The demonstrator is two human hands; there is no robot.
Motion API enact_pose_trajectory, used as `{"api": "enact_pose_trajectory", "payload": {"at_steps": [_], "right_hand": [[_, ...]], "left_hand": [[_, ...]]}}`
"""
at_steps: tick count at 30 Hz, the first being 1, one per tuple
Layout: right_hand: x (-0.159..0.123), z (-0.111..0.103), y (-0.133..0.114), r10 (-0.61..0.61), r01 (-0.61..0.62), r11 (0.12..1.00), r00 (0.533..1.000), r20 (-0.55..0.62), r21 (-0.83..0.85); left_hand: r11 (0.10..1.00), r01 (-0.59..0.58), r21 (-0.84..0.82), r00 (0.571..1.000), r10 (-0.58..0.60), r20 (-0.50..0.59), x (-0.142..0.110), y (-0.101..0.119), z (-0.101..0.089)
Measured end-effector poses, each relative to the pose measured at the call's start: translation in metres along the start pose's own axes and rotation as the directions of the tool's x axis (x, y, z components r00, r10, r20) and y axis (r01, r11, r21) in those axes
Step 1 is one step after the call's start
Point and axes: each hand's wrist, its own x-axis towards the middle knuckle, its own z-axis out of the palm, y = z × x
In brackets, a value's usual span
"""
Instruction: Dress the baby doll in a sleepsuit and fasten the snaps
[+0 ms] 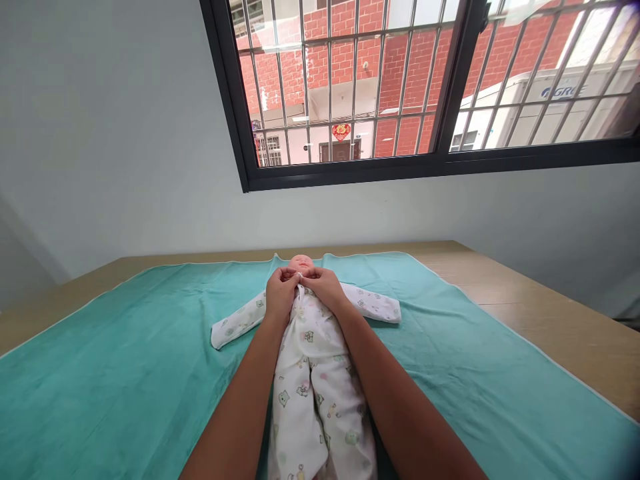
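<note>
Pajamas point(309, 337) look soft and light, best held by the neck edge point(300, 287), where my left and right fingers point(315, 272) pinch.

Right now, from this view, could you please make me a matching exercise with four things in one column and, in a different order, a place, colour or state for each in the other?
Column one
1. Blanket
2. Outfit
3. Left hand and right hand
4. Window frame

Column two
A. Fingertips close together at a neckline, just below the doll's head
B. Dark, set in the wall
C. White with a small print, sleeves spread to both sides
D. Plain blue-green, spread over the table

Right pairs: 1-D, 2-C, 3-A, 4-B.
</note>
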Motion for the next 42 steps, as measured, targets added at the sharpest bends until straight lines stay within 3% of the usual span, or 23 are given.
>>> {"api": "enact_pose_trajectory", "payload": {"at_steps": [3,6,12,18,23,27,35,42], "right_hand": [[0.0,0.0,0.002,0.011,-0.011,0.999,1.0,-0.004,0.033],[0.0,0.0,0.004,0.039,-0.038,0.997,0.999,-0.021,0.067],[0.0,0.0,0.008,0.041,-0.037,0.994,0.999,-0.033,0.102],[-0.001,-0.003,0.012,-0.002,0.003,0.989,1.0,-0.005,0.146],[0.0,-0.005,0.015,0.024,-0.028,0.975,0.999,0.022,0.221],[0.002,-0.005,0.018,0.049,-0.055,0.962,0.998,0.029,0.266],[0.003,-0.006,0.02,0.065,-0.069,0.946,0.998,0.023,0.316],[0.004,-0.011,0.019,0.091,-0.121,0.932,0.99,0.104,0.341]], "left_hand": [[0.999,-0.011,0.036,1.0,0.011,0.007,0.001,-0.001,0.0],[0.996,-0.015,0.093,0.997,0.007,0.08,0.001,-0.001,-0.001],[0.937,-0.201,0.286,0.972,0.154,0.179,0.002,0.0,0.0],[0.901,-0.316,0.299,0.929,0.23,0.289,0.002,0.002,0.0],[0.9,-0.297,0.321,0.921,0.181,0.345,0.002,0.001,-0.006],[0.9,-0.25,0.356,0.936,0.131,0.326,0.004,-0.001,-0.011],[0.878,-0.246,0.41,0.963,0.173,0.208,-0.001,-0.001,-0.011],[0.875,-0.258,0.41,0.96,0.184,0.211,0.0,-0.001,-0.011]]}}
